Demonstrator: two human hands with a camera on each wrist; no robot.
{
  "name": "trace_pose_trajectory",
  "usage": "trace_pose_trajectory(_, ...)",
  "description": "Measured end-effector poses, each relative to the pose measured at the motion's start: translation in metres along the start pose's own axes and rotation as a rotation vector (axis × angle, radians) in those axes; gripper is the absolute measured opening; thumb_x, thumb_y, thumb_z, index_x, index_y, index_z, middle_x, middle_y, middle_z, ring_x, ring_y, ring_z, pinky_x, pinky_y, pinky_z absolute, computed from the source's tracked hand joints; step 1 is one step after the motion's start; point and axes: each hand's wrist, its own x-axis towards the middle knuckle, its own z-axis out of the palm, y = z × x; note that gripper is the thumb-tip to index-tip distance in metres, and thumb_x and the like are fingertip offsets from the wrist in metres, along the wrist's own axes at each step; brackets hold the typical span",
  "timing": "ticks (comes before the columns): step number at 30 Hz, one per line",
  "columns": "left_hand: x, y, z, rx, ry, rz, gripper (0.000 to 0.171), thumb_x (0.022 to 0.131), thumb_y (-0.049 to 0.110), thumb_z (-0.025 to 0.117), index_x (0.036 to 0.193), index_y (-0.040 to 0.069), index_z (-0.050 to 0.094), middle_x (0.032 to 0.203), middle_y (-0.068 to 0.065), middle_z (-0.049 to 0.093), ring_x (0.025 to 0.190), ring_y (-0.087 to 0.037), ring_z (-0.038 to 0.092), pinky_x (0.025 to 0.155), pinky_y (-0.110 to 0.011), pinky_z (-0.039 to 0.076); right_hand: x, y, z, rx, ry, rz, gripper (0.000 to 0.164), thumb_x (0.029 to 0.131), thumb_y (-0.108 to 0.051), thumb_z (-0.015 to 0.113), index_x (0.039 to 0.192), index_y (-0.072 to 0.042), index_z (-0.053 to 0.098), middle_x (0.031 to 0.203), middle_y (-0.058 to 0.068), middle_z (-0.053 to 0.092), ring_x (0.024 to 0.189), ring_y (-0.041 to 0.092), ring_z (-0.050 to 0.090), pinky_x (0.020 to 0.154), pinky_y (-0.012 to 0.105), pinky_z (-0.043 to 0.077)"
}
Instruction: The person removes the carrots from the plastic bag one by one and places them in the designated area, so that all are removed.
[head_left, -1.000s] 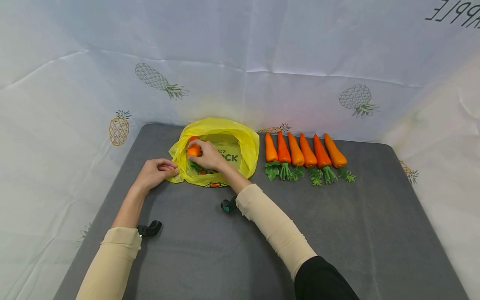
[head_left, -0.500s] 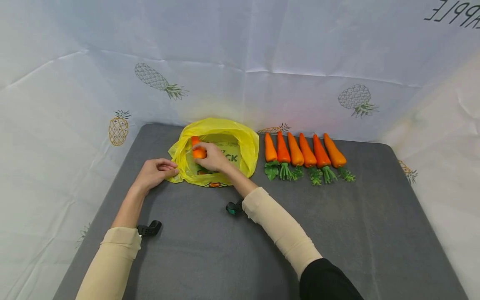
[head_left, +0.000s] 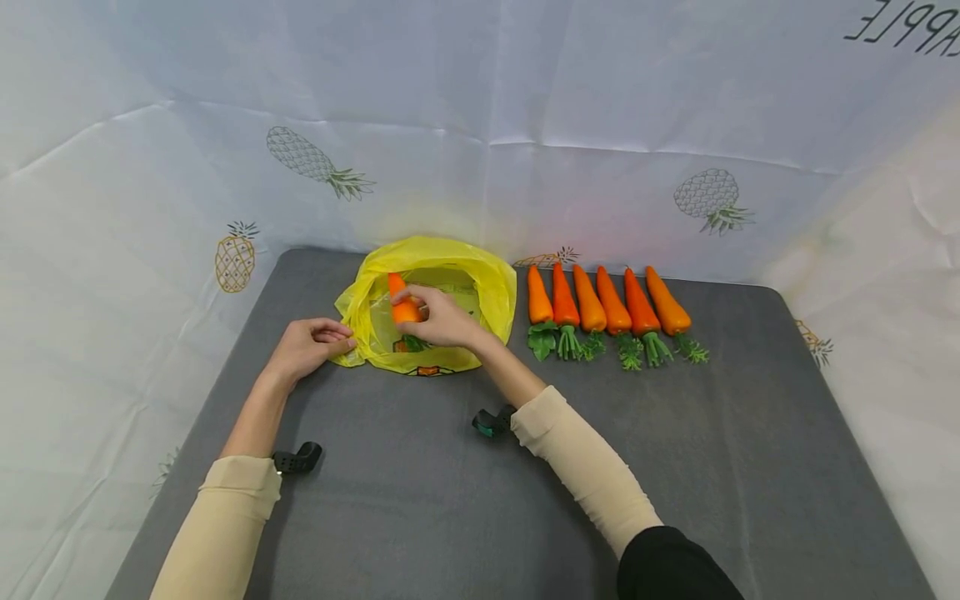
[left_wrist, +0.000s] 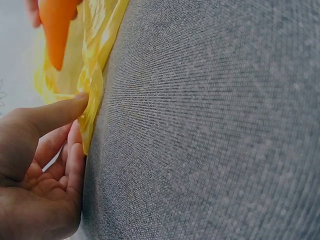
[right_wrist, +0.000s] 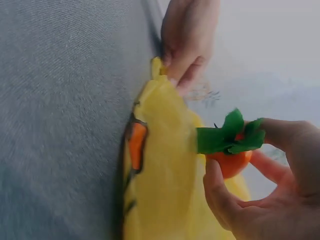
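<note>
A yellow plastic bag (head_left: 491,287) lies with its mouth wide at the back left of the table. My left hand (head_left: 311,348) pinches the bag's left edge between thumb and fingers; the left wrist view shows the thumb (left_wrist: 65,112) pressed on the yellow film. Over the bag's mouth, my right hand (head_left: 442,319) grips an orange carrot (head_left: 406,310) by its thick end, the tip pointing away. In the right wrist view the carrot's green leaves (right_wrist: 230,135) show beside the thumb and fingers. Whether anything else lies inside the bag I cannot tell.
Several orange carrots (head_left: 588,304) with green tops lie in a row right of the bag, along the back of the grey table (head_left: 600,467). Behind it hangs a white cloth (head_left: 480,100) printed with pineapples.
My right hand has moved to the right and slightly toward me with the carrot, which shows more of its length now. The left hand has stayed at the bag's edge.
</note>
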Motion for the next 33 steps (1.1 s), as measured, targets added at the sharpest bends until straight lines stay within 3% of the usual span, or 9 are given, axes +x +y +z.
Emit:
trace_pose_trajectory(6,0.001,-0.002,0.0,0.017,0.001,-0.002,0.039,0.1,0.029,0.081,0.125,-0.001,0.075,0.103,-0.005,0.077,0.082,0.001,0.064,0.074,-0.015,0.053,-0.018,-0.009,-0.012,-0.002,-0.055,-0.061,0.041,0.103,-0.011,0.073,0.141,-0.001,0.063,0.136,0.018,0.067,0.116,0.032,0.069,0.102,0.037,0.06)
trace_pose_trajectory(14,-0.001,-0.001,0.0,0.02,0.001,-0.007,0.039,0.1,0.03,0.081,0.125,0.0,0.075,0.107,-0.009,0.078,0.083,0.0,0.065,0.075,-0.015,0.053,-0.052,-0.021,-0.03,-0.022,-0.098,-0.097,0.04,0.104,-0.014,0.074,0.141,-0.005,0.064,0.135,0.014,0.068,0.12,0.03,0.07,0.102,0.039,0.061)
trace_pose_trajectory(20,0.0,0.001,-0.001,0.019,-0.007,-0.012,0.04,0.101,0.03,0.08,0.125,-0.001,0.075,0.104,-0.005,0.077,0.083,0.0,0.065,0.075,-0.016,0.053,-0.079,-0.019,-0.043,-0.028,-0.062,-0.043,0.043,0.105,-0.017,0.073,0.145,-0.007,0.061,0.139,0.011,0.067,0.131,0.034,0.066,0.105,0.045,0.061)
trace_pose_trajectory(33,-0.001,0.003,-0.001,0.02,0.001,-0.009,0.039,0.101,0.029,0.081,0.125,-0.001,0.075,0.103,-0.003,0.077,0.083,0.001,0.064,0.075,-0.015,0.053,-0.124,-0.005,-0.061,-0.068,0.044,0.023,0.043,0.105,-0.02,0.074,0.145,-0.012,0.061,0.143,0.009,0.065,0.13,0.033,0.066,0.105,0.051,0.061)
